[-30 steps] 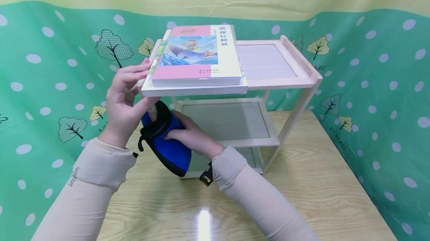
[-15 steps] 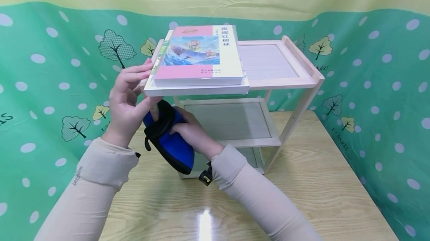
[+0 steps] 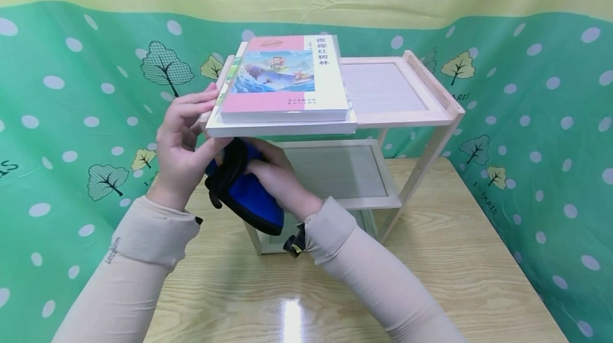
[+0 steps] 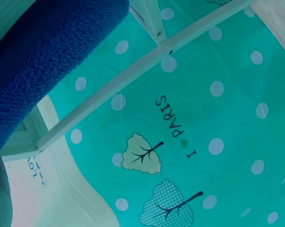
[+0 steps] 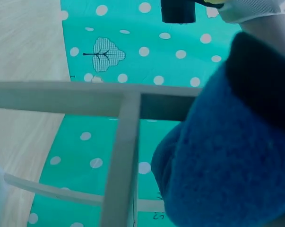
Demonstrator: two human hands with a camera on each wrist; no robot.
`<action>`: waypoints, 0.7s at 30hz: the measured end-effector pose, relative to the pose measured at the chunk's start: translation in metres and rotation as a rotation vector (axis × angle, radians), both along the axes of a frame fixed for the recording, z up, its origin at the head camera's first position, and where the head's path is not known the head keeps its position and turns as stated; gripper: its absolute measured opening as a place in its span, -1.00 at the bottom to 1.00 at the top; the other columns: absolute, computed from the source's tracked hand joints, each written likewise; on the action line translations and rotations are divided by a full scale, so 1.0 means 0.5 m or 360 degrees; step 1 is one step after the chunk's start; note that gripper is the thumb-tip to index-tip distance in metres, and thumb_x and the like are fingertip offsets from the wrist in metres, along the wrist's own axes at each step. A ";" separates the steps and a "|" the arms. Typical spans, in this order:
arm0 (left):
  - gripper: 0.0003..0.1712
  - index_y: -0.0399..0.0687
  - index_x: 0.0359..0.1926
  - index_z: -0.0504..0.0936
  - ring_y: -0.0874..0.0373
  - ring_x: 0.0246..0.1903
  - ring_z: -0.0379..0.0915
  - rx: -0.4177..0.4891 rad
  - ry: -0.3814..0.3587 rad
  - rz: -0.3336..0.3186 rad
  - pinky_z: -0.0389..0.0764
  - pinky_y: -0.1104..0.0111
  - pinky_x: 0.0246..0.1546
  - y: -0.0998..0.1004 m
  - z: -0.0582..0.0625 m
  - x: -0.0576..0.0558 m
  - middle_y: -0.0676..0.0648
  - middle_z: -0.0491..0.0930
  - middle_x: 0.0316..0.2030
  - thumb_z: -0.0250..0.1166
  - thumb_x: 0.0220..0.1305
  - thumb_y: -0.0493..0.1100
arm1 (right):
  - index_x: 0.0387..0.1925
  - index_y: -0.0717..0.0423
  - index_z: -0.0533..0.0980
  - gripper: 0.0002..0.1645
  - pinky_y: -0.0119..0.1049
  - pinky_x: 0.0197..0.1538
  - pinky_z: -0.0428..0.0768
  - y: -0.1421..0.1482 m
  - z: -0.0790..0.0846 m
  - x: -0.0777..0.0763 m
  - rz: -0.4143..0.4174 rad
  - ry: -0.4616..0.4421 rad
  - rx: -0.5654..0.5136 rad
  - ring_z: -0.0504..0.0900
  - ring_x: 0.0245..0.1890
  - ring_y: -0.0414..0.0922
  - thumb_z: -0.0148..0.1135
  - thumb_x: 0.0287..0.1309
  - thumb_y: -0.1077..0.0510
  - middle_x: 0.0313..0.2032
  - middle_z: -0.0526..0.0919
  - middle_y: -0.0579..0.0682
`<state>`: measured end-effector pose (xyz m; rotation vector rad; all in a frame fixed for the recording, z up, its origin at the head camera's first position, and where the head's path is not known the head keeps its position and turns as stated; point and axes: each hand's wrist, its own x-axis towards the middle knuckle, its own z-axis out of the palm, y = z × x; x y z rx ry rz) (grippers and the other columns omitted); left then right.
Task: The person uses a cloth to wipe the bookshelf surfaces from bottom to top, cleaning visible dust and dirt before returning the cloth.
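A blue mitt [image 3: 256, 202] with black trim and a black loop is gripped by my right hand [image 3: 283, 175]. Its terry side shows close up in the left wrist view as blue pile [image 4: 62, 56]. The mitt lies around the front left leg of the wooden rack [image 3: 404, 118], just below the top shelf. My left hand [image 3: 182, 138] holds the rack's top left corner, fingers along the side and thumb below the front edge. Two stacked books, a pink-covered one [image 3: 282, 101] above a wider white-edged one [image 3: 282, 129], lie on that end of the top shelf.
The rack's middle shelf [image 3: 335, 173] and bottom shelf [image 3: 356, 220] are below the books. All of it stands on a wood-grain table [image 3: 407, 279]. A green dotted curtain [image 3: 541, 119] hangs behind and along the sides.
My right hand has shifted the mitt slightly up and right, tipping its lower end further right. My left hand stays on the corner. The whole scene has shifted slightly right in the view.
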<state>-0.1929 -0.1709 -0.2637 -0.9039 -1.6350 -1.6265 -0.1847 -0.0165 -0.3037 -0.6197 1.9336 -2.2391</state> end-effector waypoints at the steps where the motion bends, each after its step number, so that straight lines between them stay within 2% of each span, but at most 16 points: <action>1: -0.31 -0.53 -0.01 0.47 -0.03 0.32 0.40 -0.0001 0.0001 0.0004 0.56 0.24 0.25 0.000 0.000 0.000 -0.07 0.59 0.08 0.54 0.08 -0.05 | 0.17 0.22 0.51 -0.43 -0.41 -0.07 0.54 0.000 0.002 0.000 -0.0009 0.0014 -0.0001 0.54 -0.16 -0.20 0.08 0.05 0.37 0.02 0.58 0.19; 9: -0.31 -0.53 -0.02 0.48 -0.03 0.31 0.42 0.0030 0.0007 0.0023 0.57 0.24 0.25 0.005 -0.004 -0.001 -0.07 0.59 0.07 0.54 0.07 -0.05 | 0.17 0.21 0.53 -0.46 -0.42 -0.08 0.54 -0.006 -0.002 0.008 -0.0144 0.0030 -0.0005 0.53 -0.18 -0.23 0.07 0.11 0.37 0.02 0.60 0.21; 11: -0.31 -0.53 -0.02 0.48 -0.03 0.30 0.42 0.0040 0.0011 0.0023 0.57 0.24 0.24 0.006 -0.005 -0.002 -0.07 0.60 0.07 0.54 0.06 -0.05 | 0.19 0.22 0.51 -0.45 -0.41 -0.06 0.55 -0.006 -0.003 0.010 -0.0139 0.0025 -0.0022 0.54 -0.16 -0.22 0.08 0.11 0.36 0.04 0.59 0.23; 13: -0.31 -0.53 -0.03 0.48 -0.04 0.30 0.42 0.0048 0.0015 0.0020 0.57 0.24 0.24 0.006 -0.005 -0.003 -0.07 0.60 0.06 0.54 0.06 -0.05 | 0.22 0.22 0.48 -0.43 -0.38 -0.04 0.57 -0.004 -0.003 0.010 -0.0076 0.0011 -0.0045 0.56 -0.11 -0.19 0.09 0.12 0.33 0.09 0.56 0.23; 19: -0.30 -0.53 -0.03 0.48 -0.05 0.30 0.42 0.0046 0.0035 0.0010 0.56 0.23 0.25 0.005 -0.006 -0.004 -0.07 0.59 0.06 0.54 0.06 -0.02 | 0.38 0.20 0.29 -0.29 -0.31 0.03 0.60 0.004 -0.003 0.010 0.0251 -0.0003 -0.0101 0.54 -0.02 -0.13 0.03 0.15 0.20 0.20 0.44 0.26; 21: -0.29 -0.53 -0.03 0.48 -0.05 0.30 0.43 0.0040 0.0045 0.0015 0.57 0.23 0.24 0.005 -0.005 -0.005 -0.07 0.59 0.07 0.54 0.06 -0.01 | 0.40 0.17 0.26 -0.27 -0.33 0.02 0.60 0.004 -0.002 0.008 0.0300 -0.0005 -0.0093 0.53 -0.02 -0.15 0.02 0.14 0.17 0.21 0.43 0.24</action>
